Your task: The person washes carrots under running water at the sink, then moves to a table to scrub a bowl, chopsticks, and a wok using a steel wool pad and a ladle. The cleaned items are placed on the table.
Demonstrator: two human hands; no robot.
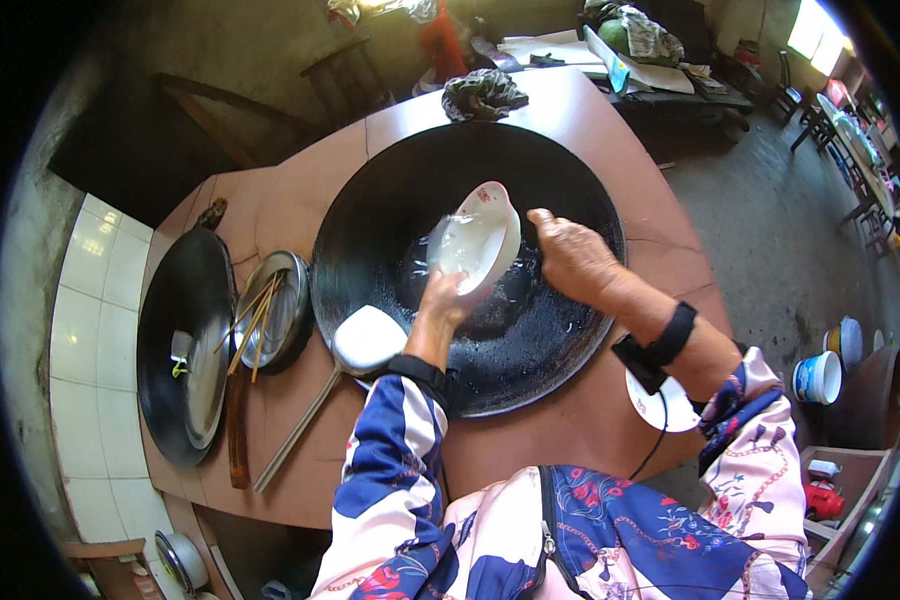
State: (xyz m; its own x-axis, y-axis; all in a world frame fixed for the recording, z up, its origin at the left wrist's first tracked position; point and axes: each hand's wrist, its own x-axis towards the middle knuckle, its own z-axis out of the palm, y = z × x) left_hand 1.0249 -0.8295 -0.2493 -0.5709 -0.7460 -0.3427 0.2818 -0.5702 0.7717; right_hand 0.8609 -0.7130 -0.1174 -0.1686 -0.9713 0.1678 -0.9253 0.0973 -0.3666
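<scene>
My left hand (448, 298) grips the lower rim of a white bowl (484, 240), tilted on its side over a large black wok (570, 330) set into the counter. Clear water spills from the bowl's left side, and some water lies in the wok's bottom. My right hand (576, 255) is over the wok's right side, just right of the bowl and apart from it, with its fingers curled; whether it holds anything I cannot tell. A metal ladle or scoop (367, 339) with a long handle rests at the wok's lower left edge, beside my left wrist.
On the tiled counter (517, 457), a metal basin (285, 281) with chopsticks (259, 322) and a second wok (169, 300) with a lid are at left. A crumpled cloth (484, 94) lies behind the large wok. A white dish (664, 405) sits under my right forearm.
</scene>
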